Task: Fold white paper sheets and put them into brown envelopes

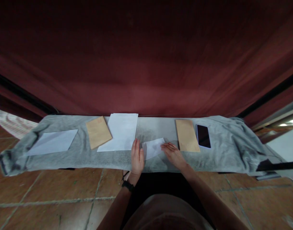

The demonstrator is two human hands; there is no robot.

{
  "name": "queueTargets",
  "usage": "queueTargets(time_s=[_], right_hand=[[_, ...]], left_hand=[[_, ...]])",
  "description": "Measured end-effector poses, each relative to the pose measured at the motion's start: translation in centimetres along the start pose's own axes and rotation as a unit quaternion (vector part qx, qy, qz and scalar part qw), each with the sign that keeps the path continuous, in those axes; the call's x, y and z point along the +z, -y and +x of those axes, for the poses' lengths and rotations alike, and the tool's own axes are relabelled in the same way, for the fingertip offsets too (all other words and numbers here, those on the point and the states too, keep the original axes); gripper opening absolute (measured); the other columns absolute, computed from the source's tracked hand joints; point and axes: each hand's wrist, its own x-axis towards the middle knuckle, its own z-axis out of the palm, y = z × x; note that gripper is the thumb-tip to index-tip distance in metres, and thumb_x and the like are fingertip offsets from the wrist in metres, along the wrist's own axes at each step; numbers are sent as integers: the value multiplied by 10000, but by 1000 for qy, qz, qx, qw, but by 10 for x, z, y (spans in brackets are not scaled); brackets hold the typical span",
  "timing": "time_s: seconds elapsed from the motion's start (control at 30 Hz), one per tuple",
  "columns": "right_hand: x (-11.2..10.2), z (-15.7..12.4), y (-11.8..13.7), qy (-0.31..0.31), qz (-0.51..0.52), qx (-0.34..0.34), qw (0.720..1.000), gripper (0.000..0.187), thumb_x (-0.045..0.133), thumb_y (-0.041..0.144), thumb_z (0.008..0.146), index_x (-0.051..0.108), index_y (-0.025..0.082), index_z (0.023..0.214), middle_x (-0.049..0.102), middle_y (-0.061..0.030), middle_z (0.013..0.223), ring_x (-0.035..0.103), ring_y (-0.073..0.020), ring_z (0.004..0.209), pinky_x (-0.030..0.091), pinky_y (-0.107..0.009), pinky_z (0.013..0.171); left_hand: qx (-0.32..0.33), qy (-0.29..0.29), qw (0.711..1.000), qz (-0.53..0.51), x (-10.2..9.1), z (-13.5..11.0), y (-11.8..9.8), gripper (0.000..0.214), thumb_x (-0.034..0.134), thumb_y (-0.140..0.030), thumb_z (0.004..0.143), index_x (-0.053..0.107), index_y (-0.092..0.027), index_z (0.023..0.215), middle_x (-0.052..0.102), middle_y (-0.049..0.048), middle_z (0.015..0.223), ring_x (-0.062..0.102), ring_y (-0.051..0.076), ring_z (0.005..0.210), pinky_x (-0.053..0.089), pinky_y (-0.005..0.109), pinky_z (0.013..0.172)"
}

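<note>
A small folded white paper (154,147) lies on the grey cloth (208,159) in front of me. My left hand (137,157) lies flat with fingers stretched out, touching the paper's left edge. My right hand (173,154) rests with fingers extended on the paper's right edge. Neither hand grips anything. A black band sits on my left wrist.
On the cloth lie a white sheet (120,131), a brown envelope (98,132), a white envelope (52,141) at the left, a second brown envelope (187,135) and a dark phone (203,136) at the right. A dark red curtain hangs behind. Tiled floor below.
</note>
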Motion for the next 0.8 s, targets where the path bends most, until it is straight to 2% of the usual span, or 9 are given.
queueTargets(time_s=[0.13,0.27,0.37,0.47,0.6,0.7,0.8], right_hand=[[17,-28,6,1,-26,-16,1000,299,523,99,964,702,225,1166,711,-64,1264,645,-205,1185,471,-397,1099],[23,-38,15,-15,-19,-9,1000,275,531,101,964,688,202,1165,691,-93,1296,651,-225,1177,504,-425,1056],[25,-37,18,-38,14,28,999,246,505,161,1000,707,218,1129,723,-81,1230,677,-218,1118,532,-421,1015],[27,-28,20,-58,39,65,995,318,430,228,1041,671,201,1247,691,-92,1303,639,-209,1204,507,-411,1061],[34,-6,25,-12,7,57,998,454,335,226,1054,498,127,1466,540,-123,1497,477,-211,1404,384,-451,1182],[40,5,28,17,-42,67,997,488,336,238,1051,435,133,1517,474,-127,1546,399,-222,1463,332,-484,1205],[45,6,26,24,-80,71,994,500,354,252,1046,421,146,1530,426,-119,1575,355,-222,1489,305,-473,1217]], left_hand=[[97,88,989,63,2,-6,-21,503,287,-220,1048,356,-193,1545,424,97,1587,305,227,1515,261,513,1253],[150,170,966,128,18,-15,-38,478,359,-242,1040,424,-159,1506,457,100,1565,350,231,1494,311,490,1235],[155,185,956,165,29,-23,-41,482,382,-247,1031,436,-141,1498,462,112,1559,366,238,1485,321,490,1227],[153,192,950,192,34,-26,-43,520,380,-224,1013,401,-104,1519,412,130,1587,323,243,1505,296,481,1236],[168,208,941,207,41,-23,-49,588,403,-184,976,340,-52,1546,397,186,1584,305,269,1511,262,495,1242],[186,218,934,213,47,-20,-50,631,426,-175,954,309,-67,1565,415,195,1571,313,283,1507,246,516,1241],[192,216,932,218,48,-19,-46,653,435,-188,951,284,-78,1577,367,188,1600,275,283,1522,234,520,1244]])
